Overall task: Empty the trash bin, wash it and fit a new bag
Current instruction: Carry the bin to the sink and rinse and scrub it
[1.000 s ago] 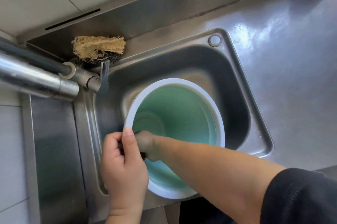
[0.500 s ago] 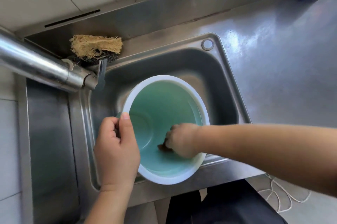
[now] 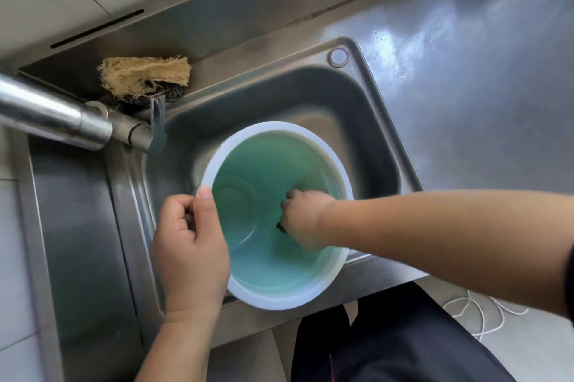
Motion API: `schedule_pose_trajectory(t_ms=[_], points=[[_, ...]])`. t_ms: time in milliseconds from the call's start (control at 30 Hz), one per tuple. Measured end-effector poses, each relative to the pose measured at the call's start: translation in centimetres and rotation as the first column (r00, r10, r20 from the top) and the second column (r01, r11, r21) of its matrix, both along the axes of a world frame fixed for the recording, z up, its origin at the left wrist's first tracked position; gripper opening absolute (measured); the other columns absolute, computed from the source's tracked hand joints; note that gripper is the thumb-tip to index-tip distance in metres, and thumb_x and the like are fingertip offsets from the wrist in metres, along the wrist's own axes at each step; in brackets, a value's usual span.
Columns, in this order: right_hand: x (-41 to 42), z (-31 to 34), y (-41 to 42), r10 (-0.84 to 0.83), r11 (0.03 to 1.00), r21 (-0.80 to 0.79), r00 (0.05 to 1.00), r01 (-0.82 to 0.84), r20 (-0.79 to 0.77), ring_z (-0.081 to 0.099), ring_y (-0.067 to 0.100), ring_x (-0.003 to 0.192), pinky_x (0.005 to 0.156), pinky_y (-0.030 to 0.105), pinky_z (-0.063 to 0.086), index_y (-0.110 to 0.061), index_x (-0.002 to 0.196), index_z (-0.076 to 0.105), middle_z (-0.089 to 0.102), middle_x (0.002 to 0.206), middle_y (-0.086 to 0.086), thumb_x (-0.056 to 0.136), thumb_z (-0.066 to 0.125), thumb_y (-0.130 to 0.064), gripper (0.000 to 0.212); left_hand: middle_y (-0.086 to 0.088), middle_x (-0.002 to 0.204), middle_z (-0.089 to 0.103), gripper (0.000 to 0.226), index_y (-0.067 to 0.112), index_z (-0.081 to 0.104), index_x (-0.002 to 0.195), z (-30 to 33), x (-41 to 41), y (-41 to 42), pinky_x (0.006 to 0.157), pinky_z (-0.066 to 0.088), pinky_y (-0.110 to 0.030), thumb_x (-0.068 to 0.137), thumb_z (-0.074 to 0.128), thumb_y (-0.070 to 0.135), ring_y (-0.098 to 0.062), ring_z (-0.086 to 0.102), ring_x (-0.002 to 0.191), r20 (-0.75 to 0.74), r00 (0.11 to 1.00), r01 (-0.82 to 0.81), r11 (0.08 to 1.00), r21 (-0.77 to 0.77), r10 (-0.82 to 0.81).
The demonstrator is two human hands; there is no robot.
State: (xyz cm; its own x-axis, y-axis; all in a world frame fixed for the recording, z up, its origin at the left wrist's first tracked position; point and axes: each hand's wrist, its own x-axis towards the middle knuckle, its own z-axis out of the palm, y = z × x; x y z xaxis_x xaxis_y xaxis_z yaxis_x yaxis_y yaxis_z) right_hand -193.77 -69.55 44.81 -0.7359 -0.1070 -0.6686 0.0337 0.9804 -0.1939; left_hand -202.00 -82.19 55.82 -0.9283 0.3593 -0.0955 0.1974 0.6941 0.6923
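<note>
— Where was the bin [image 3: 276, 263]?
— Tilted in the sink [image 3: 366, 120], left hand [image 3: 191, 252] clamped on its rim, right hand [image 3: 302, 218] closed around a dark scrubber [image 3: 281, 227] inside.
— Step?
— Washing; rinsing likely came next.

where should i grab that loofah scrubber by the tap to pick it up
Take the frayed tan loofah scrubber across its long middle, coming from above: it lies flat on the steel sink ledge, wall behind it and chrome faucet to its left, so a top-down grip looks clearest.
</note>
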Motion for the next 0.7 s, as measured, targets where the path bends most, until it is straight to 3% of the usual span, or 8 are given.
schedule_pose_trajectory(t_ms=[100, 167, 300, 367, 433, 500, 600, 700], points=[[-1.2, 0.5, -3.4, -0.277, 0.919, -0.231, 0.939, 0.321, 0.202, 0.058, 0.034, 0.107, 0.09, 0.034, 0.049, -0.011, 0.125, 0.062, 0.063, 0.121, 0.014, 0.093, 0.045, -0.025, 0.038, -0.001, 0.064, 0.054, 0.034, 0.016, 0.05, 0.078, 0.0, 0.4, 0.2, 0.053, 0.039, -0.028, 0.099, 0.049, 0.043, -0.008, 0.054, 0.066, -0.006, 1.0, 0.009, 1.0, -0.002, -0.009], [-2.5, 1.2, -5.2, -0.481, 0.702, -0.379, 0.794, 0.603, 0.373, 0.059, 0.034, 0.107, 0.083, 0.032, 0.046, -0.006, 0.118, 0.063, 0.062, 0.123, 0.017, 0.098, 0.041, -0.034, 0.041, -0.001, 0.062, 0.052, 0.035, 0.014, 0.048, 0.077, -0.2, 0.3, 0.1, 0.054, 0.039, -0.026, 0.1, 0.05, 0.041, -0.008, 0.052, 0.063, -0.008, 1.0, 0.007, 1.0, 0.011, -0.007], [-4.5, 3.2, -6.9, -0.597, -0.04, -0.451, 0.341, 0.892, 0.726, 0.053, 0.026, 0.072, 0.063, 0.028, 0.041, -0.007, 0.092, 0.06, 0.06, 0.09, 0.012, 0.091, 0.046, -0.025, 0.022, 0.002, 0.063, 0.051, 0.036, 0.018, 0.045, 0.073, -0.5, -0.1, -0.4, 0.054, 0.037, -0.018, 0.1, 0.048, 0.041, -0.002, 0.051, 0.061, -0.008, 0.999, -0.036, 0.999, 0.002, 0.036], [-5.4, 4.5, -6.7, -0.495, -0.405, -0.401, 0.171, 0.822, 0.852, 0.042, 0.02, 0.056, 0.051, 0.027, 0.033, -0.011, 0.078, 0.052, 0.05, 0.071, 0.011, 0.093, 0.045, -0.013, 0.017, 0.003, 0.068, 0.055, 0.036, 0.018, 0.047, 0.074, -0.5, -0.3, -0.7, 0.058, 0.04, -0.023, 0.1, 0.047, 0.043, 0.002, 0.054, 0.067, 0.003, 0.998, -0.058, 0.998, -0.005, 0.058], [-6.4, 5.4, -6.0, -0.341, -0.674, -0.32, 0.105, 0.666, 0.934, 0.048, 0.023, 0.064, 0.06, 0.031, 0.039, -0.011, 0.086, 0.056, 0.054, 0.081, 0.014, 0.095, 0.043, -0.009, 0.016, 0.005, 0.071, 0.058, 0.034, 0.02, 0.048, 0.074, -0.4, -0.3, -0.9, 0.058, 0.039, -0.023, 0.1, 0.048, 0.042, 0.006, 0.055, 0.069, 0.024, 0.998, -0.062, 0.998, 0.005, 0.062], [-7.1, 6.3, -5.2, -0.24, -0.805, -0.237, 0.067, 0.544, 0.968, 0.052, 0.023, 0.072, 0.074, 0.035, 0.043, -0.01, 0.085, 0.058, 0.055, 0.082, 0.013, 0.095, 0.041, -0.008, 0.02, 0.006, 0.071, 0.058, 0.032, 0.022, 0.048, 0.073, -0.2, -0.2, -1.3, 0.057, 0.037, -0.02, 0.1, 0.048, 0.04, 0.008, 0.055, 0.069, 0.031, 0.998, -0.06, 0.998, -0.001, 0.06], [-7.5, 7.2, -3.7, -0.215, -0.885, -0.205, 0.022, 0.417, 0.976, 0.037, 0.02, 0.06, 0.066, 0.031, 0.036, -0.017, 0.067, 0.047, 0.038, 0.069, 0.008, 0.092, 0.038, -0.007, 0.029, 0.004, 0.066, 0.057, 0.031, 0.022, 0.047, 0.073, 0.1, -0.2, -1.6, 0.055, 0.036, -0.02, 0.1, 0.048, 0.038, 0.004, 0.055, 0.066, 0.04, 0.997, -0.071, 0.997, -0.001, 0.071], [-7.4, 7.8, -1.8, -0.234, -0.94, -0.209, -0.062, 0.27, 0.97, 0.042, 0.026, 0.071, 0.077, 0.034, 0.043, -0.015, 0.082, 0.053, 0.044, 0.081, 0.013, 0.092, 0.04, -0.006, 0.018, 0.0, 0.06, 0.051, 0.034, 0.02, 0.045, 0.07, 0.4, -0.6, -2.1, 0.052, 0.035, -0.029, 0.1, 0.048, 0.036, -0.004, 0.052, 0.059, 0.061, 0.995, -0.087, 0.996, 0.03, 0.085]])
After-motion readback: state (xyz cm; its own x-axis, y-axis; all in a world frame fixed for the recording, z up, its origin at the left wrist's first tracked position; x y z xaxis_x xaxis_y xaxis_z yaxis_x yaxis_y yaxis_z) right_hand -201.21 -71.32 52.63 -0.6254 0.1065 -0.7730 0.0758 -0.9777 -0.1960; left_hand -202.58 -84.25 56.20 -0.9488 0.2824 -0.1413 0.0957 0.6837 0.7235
